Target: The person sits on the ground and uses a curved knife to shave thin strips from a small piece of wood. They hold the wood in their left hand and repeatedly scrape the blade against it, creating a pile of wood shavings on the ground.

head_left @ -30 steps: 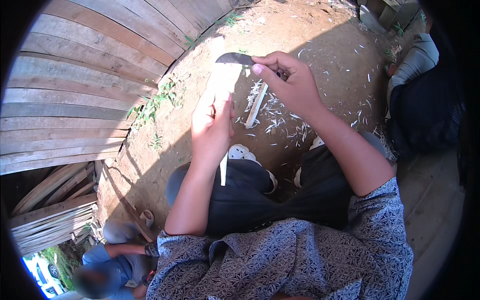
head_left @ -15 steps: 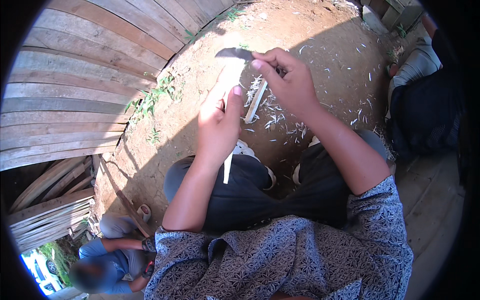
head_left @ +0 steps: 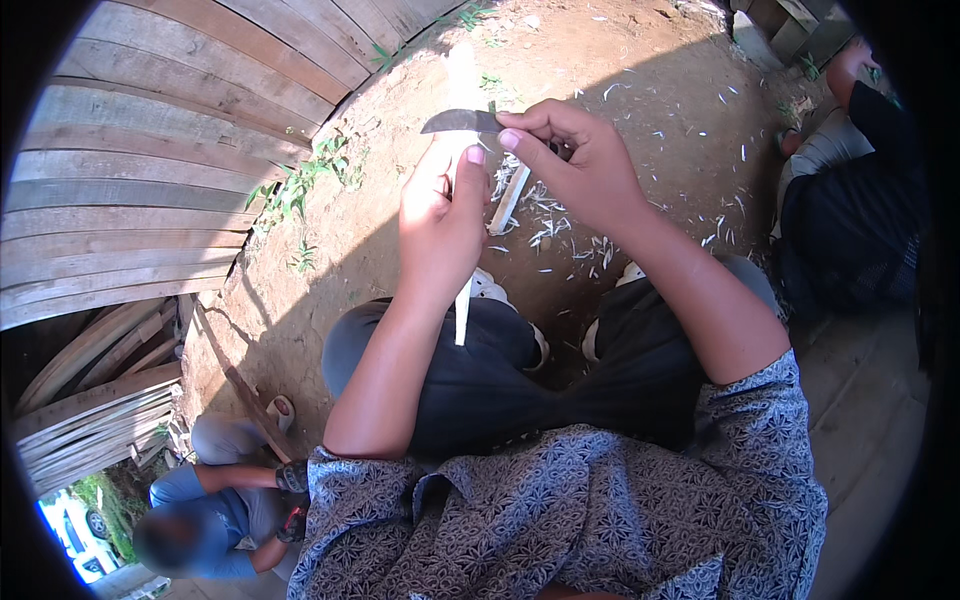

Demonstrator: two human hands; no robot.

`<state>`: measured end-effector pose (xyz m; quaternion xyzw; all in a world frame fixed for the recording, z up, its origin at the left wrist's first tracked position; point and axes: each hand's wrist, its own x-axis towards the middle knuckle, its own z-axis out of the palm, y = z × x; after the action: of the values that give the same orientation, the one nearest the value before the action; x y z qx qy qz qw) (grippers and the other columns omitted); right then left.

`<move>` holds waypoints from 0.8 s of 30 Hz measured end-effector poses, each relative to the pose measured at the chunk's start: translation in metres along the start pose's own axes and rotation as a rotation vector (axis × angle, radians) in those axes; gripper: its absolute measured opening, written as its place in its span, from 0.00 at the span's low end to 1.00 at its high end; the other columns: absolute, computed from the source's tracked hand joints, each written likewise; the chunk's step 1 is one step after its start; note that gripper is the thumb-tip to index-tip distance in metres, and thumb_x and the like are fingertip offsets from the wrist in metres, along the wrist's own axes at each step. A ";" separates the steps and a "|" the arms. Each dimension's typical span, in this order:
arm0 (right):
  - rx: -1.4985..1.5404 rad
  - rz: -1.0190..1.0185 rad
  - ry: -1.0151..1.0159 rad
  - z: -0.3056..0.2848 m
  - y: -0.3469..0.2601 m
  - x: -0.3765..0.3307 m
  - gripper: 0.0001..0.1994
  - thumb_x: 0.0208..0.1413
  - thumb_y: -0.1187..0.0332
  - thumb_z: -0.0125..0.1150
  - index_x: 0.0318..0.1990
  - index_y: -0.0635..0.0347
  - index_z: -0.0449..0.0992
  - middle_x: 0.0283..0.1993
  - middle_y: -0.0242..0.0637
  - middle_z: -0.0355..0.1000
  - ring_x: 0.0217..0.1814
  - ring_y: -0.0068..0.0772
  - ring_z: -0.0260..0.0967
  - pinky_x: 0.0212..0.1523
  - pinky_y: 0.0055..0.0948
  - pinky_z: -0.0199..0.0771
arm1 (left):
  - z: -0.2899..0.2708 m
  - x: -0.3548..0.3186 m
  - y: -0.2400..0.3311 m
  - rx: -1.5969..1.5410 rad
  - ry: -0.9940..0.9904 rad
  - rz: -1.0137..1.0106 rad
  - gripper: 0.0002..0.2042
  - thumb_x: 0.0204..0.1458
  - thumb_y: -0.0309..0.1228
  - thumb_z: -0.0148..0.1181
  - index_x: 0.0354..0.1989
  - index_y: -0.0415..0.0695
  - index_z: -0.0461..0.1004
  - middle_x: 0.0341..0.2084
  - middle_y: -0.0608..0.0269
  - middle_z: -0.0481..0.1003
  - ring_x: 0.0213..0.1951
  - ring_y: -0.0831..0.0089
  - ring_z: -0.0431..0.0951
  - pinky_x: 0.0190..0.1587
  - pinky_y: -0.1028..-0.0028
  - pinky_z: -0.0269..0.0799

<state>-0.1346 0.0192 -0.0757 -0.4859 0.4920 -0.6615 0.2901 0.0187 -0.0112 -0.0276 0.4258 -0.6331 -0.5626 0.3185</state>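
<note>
Left hand (head_left: pixel 440 220) grips a pale, tapering stick (head_left: pixel 462 316); right hand (head_left: pixel 578 165), a dark, curved knife (head_left: pixel 460 122) across it. Below, between the hands, shavings (head_left: pixel 547 233) lie beside a strip (head_left: pixel 509 202).

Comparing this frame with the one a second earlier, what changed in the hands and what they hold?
The left hand and the pale strip in it moved away from the body and slightly right, so the left thumb is closer to the curved knife. Nothing was taken up or let go. The right hand keeps its grip on the knife; the stick still lies among shavings.
</note>
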 end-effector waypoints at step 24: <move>-0.054 0.065 -0.077 -0.016 -0.003 0.002 0.10 0.60 0.64 0.66 0.40 0.62 0.81 0.31 0.25 0.77 0.30 0.12 0.66 0.32 0.21 0.66 | -0.002 -0.001 -0.002 0.063 0.020 0.071 0.09 0.66 0.38 0.53 0.38 0.47 0.72 0.20 0.75 0.66 0.16 0.89 0.60 0.17 0.84 0.54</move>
<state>-0.1499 0.0244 -0.0729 -0.5022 0.5137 -0.6192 0.3170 0.0213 -0.0116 -0.0290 0.4185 -0.6618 -0.5265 0.3312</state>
